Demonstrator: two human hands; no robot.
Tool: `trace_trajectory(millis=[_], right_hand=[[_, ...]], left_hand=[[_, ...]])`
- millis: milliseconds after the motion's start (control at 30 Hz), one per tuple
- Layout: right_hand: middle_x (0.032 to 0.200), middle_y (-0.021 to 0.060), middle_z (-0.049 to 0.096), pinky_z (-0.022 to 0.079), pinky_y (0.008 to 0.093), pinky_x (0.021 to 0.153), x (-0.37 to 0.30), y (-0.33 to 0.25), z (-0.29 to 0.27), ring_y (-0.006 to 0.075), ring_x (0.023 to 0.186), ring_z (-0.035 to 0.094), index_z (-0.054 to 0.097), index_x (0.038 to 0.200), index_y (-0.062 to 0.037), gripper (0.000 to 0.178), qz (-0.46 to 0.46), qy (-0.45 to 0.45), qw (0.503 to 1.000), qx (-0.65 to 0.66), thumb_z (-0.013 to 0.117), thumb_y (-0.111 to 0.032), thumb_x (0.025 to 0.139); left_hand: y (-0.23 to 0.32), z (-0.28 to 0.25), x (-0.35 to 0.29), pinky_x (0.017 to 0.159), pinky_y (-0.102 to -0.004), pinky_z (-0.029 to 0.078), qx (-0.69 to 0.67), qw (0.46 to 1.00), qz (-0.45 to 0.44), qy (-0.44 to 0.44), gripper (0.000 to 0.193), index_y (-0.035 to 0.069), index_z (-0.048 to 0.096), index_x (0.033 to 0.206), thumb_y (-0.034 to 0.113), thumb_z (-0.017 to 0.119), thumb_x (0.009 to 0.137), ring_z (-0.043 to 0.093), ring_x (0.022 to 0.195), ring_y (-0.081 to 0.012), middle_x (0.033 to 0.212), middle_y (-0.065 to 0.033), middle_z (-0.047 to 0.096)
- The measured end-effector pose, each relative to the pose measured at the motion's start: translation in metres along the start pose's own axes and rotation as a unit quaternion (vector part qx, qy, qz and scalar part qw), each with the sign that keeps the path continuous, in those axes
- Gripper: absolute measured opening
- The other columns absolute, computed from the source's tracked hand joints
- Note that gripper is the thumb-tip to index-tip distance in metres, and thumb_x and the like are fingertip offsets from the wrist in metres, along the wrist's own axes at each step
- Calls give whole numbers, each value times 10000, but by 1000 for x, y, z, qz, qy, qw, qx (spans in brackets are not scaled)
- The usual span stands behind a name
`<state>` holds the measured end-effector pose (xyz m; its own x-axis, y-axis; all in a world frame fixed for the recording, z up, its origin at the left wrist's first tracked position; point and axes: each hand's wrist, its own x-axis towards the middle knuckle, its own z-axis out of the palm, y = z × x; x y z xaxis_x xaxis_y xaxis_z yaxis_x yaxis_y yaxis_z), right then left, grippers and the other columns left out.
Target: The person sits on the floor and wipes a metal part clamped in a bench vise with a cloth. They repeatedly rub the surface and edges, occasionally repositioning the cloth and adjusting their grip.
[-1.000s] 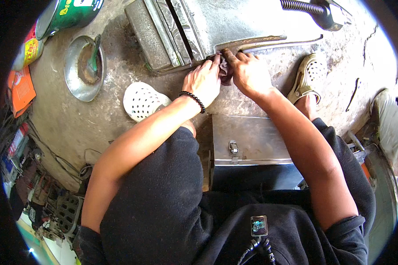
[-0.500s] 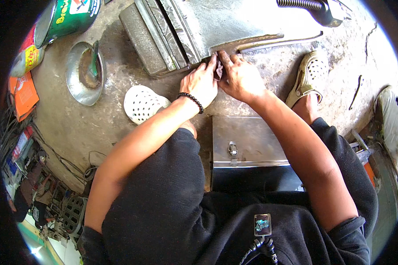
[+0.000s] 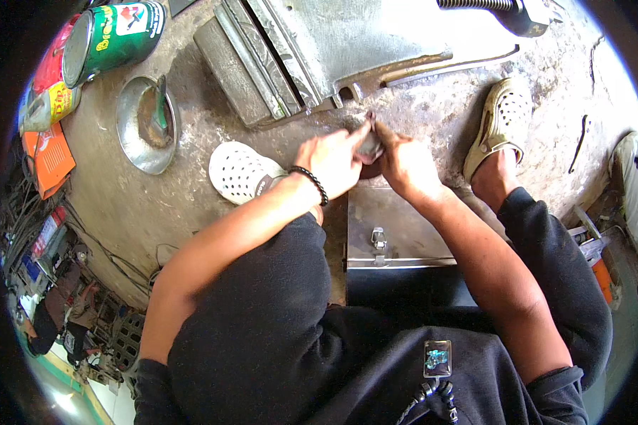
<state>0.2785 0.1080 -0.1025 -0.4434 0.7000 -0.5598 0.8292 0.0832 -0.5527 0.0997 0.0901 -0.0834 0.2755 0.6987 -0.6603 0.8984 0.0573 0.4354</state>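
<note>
My left hand and my right hand meet just above the metal box. Between them they pinch a small folded sheet, grey on one face and reddish-brown on the other, which looks like sandpaper. The fingertips of both hands come together at its upper end, and the fingers partly cover it. Beyond them, apart from the hands, a large grey metal bench vise lies on the floor, with its jaws to the left. A black bead bracelet circles my left wrist.
A steel bowl holding a green-handled brush sits at left, near a green paint can, a red-and-yellow container and an orange packet. The metal box lies between my legs. Cables and tools crowd the lower left.
Both hands have drawn back toward me from the vise's lower edge, bringing the folded sheet with them. An opening at that edge is now uncovered, and more of the sheet shows.
</note>
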Motion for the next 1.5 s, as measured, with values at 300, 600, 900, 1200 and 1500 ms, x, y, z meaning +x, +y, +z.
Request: trace_trajectory(millis=[300, 600, 900, 1200, 1500], right_hand=[[992, 212, 690, 568, 433, 782, 54, -1, 21, 357, 897, 692, 478, 1420, -31, 597, -64, 106, 990, -71, 629, -152, 855], [824, 184, 719, 571, 453, 630, 28, -2, -8, 337, 701, 711, 465, 1425, -47, 565, -92, -84, 974, -191, 563, -192, 888], [1030, 288, 674, 513, 457, 896, 19, -28, 45, 426, 952, 663, 554, 1344, 22, 489, -32, 252, 953, 163, 540, -41, 859], [854, 195, 705, 564, 443, 714, 53, -42, 55, 360, 796, 699, 605, 1325, -74, 468, -37, 210, 977, 5, 569, -142, 863], [824, 199, 713, 582, 459, 707, 15, -30, -18, 366, 762, 715, 731, 887, -78, 235, -82, -104, 963, -237, 553, -227, 850]], left_hand=[[-15, -12, 25, 839, -474, 557, 75, 992, -14, 97, 778, 127, 295, 1543, 212, 616, 839, 674, 934, -360, 1052, -170, 647], [-6, -6, 11, 923, -466, 536, 39, 995, -39, -87, 771, 192, 264, 1567, 262, 582, 868, 670, 1050, -338, 1150, -166, 670], [-28, -3, -12, 783, -456, 564, 30, 982, 66, 172, 559, 169, 519, 1397, 193, 646, 854, 668, 930, -310, 969, -112, 608], [-59, 10, -8, 821, -467, 559, -25, 989, 25, 142, 435, 113, 583, 1302, 160, 570, 870, 658, 920, -370, 1001, -168, 619], [-52, 28, -31, 861, -467, 524, -223, 964, 137, 48, 355, -27, 659, 1060, 273, 626, 873, 662, 956, -384, 1020, -239, 675]])
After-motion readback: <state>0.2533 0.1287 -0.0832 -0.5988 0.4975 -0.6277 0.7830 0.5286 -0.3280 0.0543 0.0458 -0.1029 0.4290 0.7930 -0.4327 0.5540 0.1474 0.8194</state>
